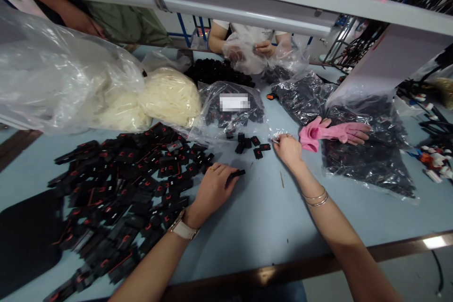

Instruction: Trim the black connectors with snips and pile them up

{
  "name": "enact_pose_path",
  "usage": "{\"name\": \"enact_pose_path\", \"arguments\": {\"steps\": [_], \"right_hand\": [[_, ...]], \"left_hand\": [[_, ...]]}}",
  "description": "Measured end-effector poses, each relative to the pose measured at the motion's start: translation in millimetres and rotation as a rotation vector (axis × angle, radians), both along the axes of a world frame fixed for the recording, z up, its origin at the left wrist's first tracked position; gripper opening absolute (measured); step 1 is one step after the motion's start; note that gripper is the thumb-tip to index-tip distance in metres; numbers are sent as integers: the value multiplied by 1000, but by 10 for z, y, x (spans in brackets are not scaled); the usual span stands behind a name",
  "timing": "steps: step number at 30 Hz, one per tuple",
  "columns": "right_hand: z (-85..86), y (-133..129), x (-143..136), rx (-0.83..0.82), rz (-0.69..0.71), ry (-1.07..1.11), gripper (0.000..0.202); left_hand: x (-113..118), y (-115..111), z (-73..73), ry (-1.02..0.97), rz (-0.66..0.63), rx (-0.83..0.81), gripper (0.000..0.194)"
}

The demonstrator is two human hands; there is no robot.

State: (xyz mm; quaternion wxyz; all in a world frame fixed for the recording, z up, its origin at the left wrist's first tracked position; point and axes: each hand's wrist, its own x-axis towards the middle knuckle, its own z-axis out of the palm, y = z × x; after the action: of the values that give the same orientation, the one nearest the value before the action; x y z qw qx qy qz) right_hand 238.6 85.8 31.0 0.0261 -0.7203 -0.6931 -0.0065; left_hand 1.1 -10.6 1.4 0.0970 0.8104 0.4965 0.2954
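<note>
The left hand (214, 188) held a black part (236, 173); the right hand (289, 152) bunched beside white bits (280, 134), its grip unclear. A careless sweep might have scattered them.

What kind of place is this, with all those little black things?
Probably a factory or workshop for small parts: a big pile of black parts covers one side of the bench, bulging plastic bags stand around, and another person's hand shows across it.
</note>
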Motion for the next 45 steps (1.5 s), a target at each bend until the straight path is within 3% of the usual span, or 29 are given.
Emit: {"name": "enact_pose_path", "arguments": {"steps": [4,8,11,15,25,33,37,40,45], "right_hand": [[42,-38,-49,13,32,320,22],[29,-206,-279,-215,306,881,25],[1,-370,-457,-357,458,1029,22],[10,-503,-562,-356,536,922,11],[26,-557,-622,-282,619,714,10],[-32,-616,-609,-189,706,525,22],[-86,-595,-559,-125,725,588,29],[-113,-581,-530,-73,772,602,29],[-114,-621,-547,3,891,413,23]], "left_hand": [[3,0,-3,16,-4,1,12],[7,-3,5,23,13,9,12],[5,-3,20,21,15,23,12],[3,-2,34,55,6,18,12],[10,-3,56,63,9,12,8],[7,3,50,52,2,9,9],[-7,11,51,28,3,7,10],[-11,14,49,24,7,5,11],[-10,11,20,27,13,7,11]]}}
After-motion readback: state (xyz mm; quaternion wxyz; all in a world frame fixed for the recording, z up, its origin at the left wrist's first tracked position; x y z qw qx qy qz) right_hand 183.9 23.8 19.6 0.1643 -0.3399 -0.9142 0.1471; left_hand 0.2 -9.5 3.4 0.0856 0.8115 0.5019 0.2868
